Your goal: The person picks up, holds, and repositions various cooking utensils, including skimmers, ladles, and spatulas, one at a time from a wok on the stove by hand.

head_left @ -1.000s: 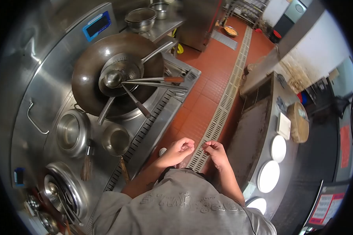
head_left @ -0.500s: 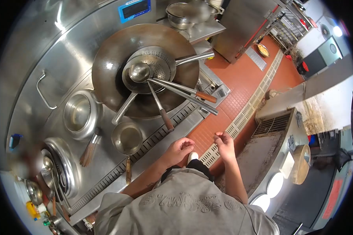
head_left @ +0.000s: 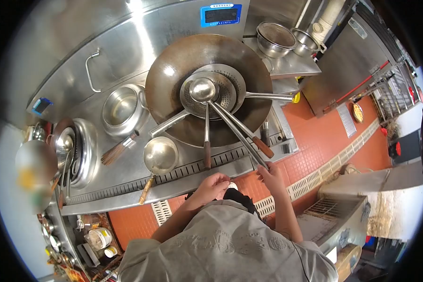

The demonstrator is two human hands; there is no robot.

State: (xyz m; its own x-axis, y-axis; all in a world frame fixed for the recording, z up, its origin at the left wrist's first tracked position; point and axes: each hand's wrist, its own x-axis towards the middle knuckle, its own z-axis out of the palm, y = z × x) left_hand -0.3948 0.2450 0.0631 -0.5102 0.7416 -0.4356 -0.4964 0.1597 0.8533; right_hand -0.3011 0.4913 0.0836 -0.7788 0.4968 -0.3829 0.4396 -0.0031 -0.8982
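My left hand point(head_left: 212, 187) is loosely curled above the counter's front edge, thumb close to the fingers, with nothing visible in it. At the end of a long metal handle point(head_left: 249, 150), my right hand point(head_left: 271, 178) has its fingertips slightly apart; whether they touch it I cannot tell. That handle leans out of a large dark wok point(head_left: 169, 84), beside wooden-ended handles. Inside the wok lie a shiny ladle point(head_left: 202, 89) and perforated strainers point(head_left: 228, 96). A small pan point(head_left: 160, 154) and a bristle brush point(head_left: 113, 151) rest left of the wok's front.
Behind the brush sits a round metal pot point(head_left: 121, 109). More lids point(head_left: 84, 152) and ladles are at the far left. Metal bowls point(head_left: 276, 38) stand on a side shelf at the back right. A slotted drain point(head_left: 315, 178) crosses the red floor, and a stone-like counter point(head_left: 348, 216) is at right.
The view has swung toward the stove, so the wok appears farther right. My right hand has come up to the metal handle's end. My left hand remains curled near my body.
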